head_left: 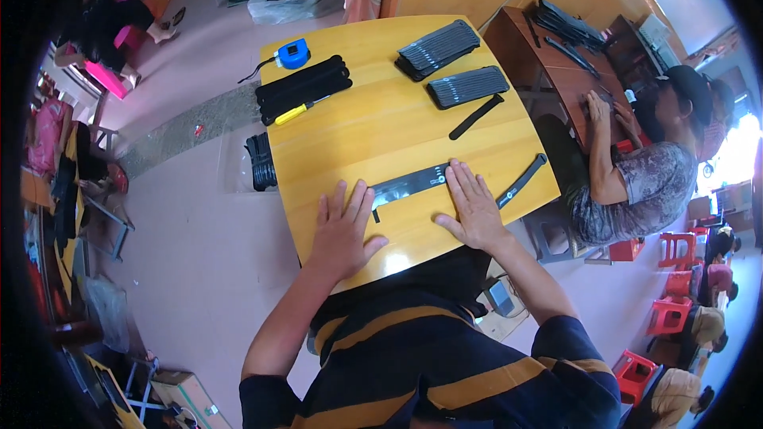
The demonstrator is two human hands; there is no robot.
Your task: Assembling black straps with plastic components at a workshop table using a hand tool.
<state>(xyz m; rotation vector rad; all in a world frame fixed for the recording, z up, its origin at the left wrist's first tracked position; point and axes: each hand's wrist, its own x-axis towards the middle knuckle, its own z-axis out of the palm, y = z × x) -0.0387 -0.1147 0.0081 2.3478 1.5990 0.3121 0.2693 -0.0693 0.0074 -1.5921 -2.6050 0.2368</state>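
A long, flat, dark shiny packet [409, 185] lies across the yellow table [342, 139] between my hands. My left hand [343, 226] is laid flat with fingers stretched, its fingertips at the packet's left end. At the other end my right hand [470, 206] also lies flat, fingers extended over the packet's edge. A small black tab [377, 215] sticks out beside my left fingers. To the right of my right hand is a black strap [522, 179] with a rounded end. Another black strap [477, 117] rests farther back.
Two stacks of packets, a rear one [438, 48] and a nearer one [469, 86], sit at the table's far right. Far left are black straps [304, 85], a yellow-handled screwdriver [292, 114] and a blue tape measure [293, 53]. A person [644, 183] works at a brown table [560, 71].
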